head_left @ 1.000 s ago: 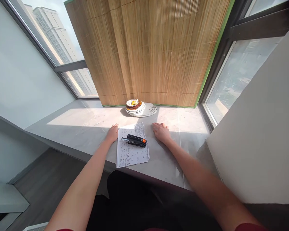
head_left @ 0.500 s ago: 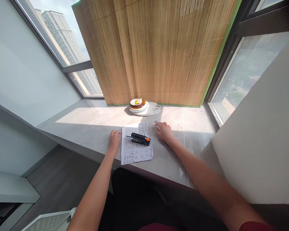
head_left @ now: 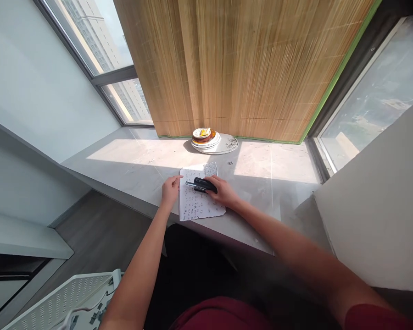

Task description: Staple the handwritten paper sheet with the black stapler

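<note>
A black stapler [head_left: 201,184] with a silver front end lies across a sheet of handwritten paper [head_left: 201,206]. My right hand [head_left: 223,190] is closed around the stapler's rear end, hiding that part. Beside the paper's upper left edge is my left hand [head_left: 170,190], its index finger stretched to the edge and the other fingers partly curled. Nothing shows in the left hand. A patch of dense dark scribble covers the paper's top right corner. Just beyond it, a small dark strip [head_left: 230,163] rests on the counter, its kind too small to tell.
A stack of plates [head_left: 206,143] stands on an oval platter [head_left: 230,145] at the back of the stone counter [head_left: 137,169]. Behind hangs a bamboo blind [head_left: 244,68]. A white perforated rack [head_left: 62,298] stands below, at lower left.
My right hand has moved left from the counter onto the stapler, leaving the small strip behind. My left hand's index finger now reaches the paper's edge. The camera view has shifted.
</note>
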A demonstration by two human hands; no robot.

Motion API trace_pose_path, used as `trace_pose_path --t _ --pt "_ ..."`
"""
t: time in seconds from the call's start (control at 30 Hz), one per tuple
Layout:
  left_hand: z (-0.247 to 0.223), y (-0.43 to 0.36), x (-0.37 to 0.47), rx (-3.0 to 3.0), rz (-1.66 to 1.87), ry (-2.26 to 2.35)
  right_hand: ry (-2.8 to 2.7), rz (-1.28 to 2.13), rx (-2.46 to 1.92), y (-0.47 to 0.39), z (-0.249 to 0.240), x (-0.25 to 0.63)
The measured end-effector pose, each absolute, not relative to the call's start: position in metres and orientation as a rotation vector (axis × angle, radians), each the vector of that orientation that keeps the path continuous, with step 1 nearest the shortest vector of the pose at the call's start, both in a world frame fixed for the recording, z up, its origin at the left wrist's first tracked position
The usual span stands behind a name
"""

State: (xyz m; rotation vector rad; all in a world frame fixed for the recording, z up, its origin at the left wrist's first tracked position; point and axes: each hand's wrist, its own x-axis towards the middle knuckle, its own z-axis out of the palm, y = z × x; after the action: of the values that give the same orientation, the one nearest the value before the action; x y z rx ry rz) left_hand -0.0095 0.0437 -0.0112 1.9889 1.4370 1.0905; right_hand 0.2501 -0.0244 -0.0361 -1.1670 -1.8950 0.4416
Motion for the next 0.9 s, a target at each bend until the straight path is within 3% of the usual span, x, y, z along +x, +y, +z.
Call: trace_pose_path --t 0.47,0.9 --pt "-0.002 0.057 -0.002 2.277 0.728 1.147 -1.878 0.445 -1.119 -0.020 -0.039 0.256" --pt "0.001 0.050 -0.023 2.103 0.750 1.152 -1.735 0.519 -1.037 -0.020 -0.034 0.261"
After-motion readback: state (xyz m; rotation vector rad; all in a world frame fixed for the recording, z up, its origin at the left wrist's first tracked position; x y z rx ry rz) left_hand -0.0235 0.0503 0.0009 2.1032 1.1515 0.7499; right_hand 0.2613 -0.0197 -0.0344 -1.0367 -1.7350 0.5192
